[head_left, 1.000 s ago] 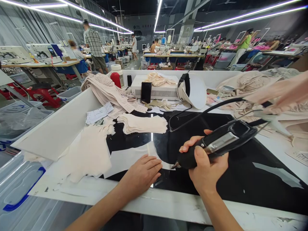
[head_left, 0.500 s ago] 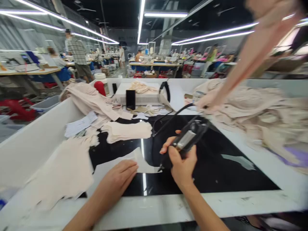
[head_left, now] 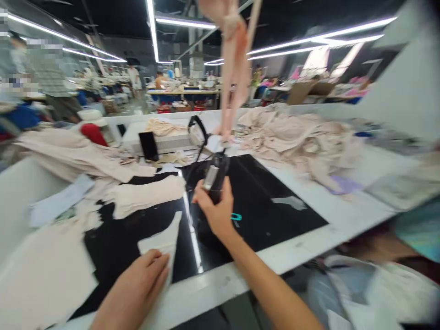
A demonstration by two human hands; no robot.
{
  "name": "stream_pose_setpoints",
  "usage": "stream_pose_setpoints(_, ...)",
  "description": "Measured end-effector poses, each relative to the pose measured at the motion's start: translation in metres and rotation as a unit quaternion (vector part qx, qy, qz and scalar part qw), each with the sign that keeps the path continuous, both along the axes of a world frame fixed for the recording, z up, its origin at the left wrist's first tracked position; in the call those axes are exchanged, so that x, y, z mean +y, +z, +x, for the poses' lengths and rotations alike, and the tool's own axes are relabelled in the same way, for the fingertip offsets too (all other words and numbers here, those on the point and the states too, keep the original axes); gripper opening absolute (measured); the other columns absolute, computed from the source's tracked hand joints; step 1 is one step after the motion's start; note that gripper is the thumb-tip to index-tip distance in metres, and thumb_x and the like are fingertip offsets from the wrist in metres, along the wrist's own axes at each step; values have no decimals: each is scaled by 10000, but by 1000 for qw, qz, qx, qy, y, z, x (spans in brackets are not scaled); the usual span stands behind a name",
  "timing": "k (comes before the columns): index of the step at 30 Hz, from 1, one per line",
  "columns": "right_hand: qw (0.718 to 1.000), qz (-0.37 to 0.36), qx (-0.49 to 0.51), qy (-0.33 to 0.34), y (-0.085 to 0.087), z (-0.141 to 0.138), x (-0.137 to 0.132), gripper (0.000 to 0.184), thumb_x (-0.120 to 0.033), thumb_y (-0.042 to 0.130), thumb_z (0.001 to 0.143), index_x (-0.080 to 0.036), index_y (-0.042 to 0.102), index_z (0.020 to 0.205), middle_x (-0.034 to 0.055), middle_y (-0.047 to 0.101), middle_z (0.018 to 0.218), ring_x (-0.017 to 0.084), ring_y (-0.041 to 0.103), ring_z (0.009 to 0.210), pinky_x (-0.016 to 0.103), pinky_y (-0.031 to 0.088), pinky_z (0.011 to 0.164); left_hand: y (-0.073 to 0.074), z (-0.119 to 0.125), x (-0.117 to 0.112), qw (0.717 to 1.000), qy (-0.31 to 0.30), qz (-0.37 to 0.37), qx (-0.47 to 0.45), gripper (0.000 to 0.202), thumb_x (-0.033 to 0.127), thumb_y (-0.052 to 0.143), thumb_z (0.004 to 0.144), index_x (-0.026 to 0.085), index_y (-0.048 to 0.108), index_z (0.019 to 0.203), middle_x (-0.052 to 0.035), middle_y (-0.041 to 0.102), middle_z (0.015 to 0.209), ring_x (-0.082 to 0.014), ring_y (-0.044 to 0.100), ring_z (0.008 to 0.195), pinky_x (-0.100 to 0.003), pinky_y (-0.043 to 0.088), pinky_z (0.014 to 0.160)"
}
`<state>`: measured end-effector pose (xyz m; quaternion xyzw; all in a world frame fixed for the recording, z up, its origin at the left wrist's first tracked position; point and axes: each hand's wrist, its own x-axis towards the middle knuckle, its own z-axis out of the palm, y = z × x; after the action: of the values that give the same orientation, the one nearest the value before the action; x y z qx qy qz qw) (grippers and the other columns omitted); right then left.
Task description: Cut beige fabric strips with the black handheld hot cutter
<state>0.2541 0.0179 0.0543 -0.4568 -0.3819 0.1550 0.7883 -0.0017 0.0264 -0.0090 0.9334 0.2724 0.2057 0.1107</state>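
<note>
My left hand (head_left: 140, 284) is closed on the near end of a small pale fabric piece (head_left: 161, 238), whose narrow tip points away from me over a black glossy board (head_left: 261, 192). My right hand (head_left: 218, 206) grips a black corded hand tool (head_left: 216, 176) with a silver plate on its body. This tool is held above the board, apart from the fabric piece; its working end is hidden behind my hand. A small teal loop (head_left: 236, 217) lies just right of my right wrist. Left of it, a stack of cream cut pieces (head_left: 147, 195) rests on the board.
More cream cut pieces (head_left: 51, 270) lie at the left, near white papers (head_left: 62, 199). A phone-like black slab (head_left: 149, 146) leans at the back. Beige garments (head_left: 295, 133) heap at the right, beside a purple cloth (head_left: 343, 184). A pink strip (head_left: 230, 78) hangs over the tool.
The view has swung right. My left hand has drawn the fabric piece nearer and turned its tip from pointing right to pointing away. The tool has moved off that tip and up.
</note>
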Motion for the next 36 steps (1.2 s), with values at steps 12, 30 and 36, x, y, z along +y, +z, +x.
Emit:
stream_pose_setpoints(12,995,71,19,70,-19,0,1,270,-282,829,920,-264,633,1106,-50,722,843,140,669,612,309,587,634,51,46,43,992,-72,-27,97,293,281,787,1013,221,645,1262,-91,710,1420,-283,630,1420,-458,562,1176)
stream_pose_setpoints(30,990,82,27,113,-24,-28,21,249,-303,803,931,-268,609,1082,-45,719,884,134,684,626,283,600,614,16,43,63,980,-79,-149,103,664,437,870,937,288,565,1508,-103,719,1423,-379,366,1638,-802,212,1288)
stream_pose_setpoints(36,990,73,41,117,-24,-32,21,345,-308,818,916,-278,597,1179,-44,717,883,142,687,617,286,607,590,15,43,62,982,-75,-143,98,515,451,868,935,261,635,1354,-131,669,1521,-385,362,1639,-813,207,1282)
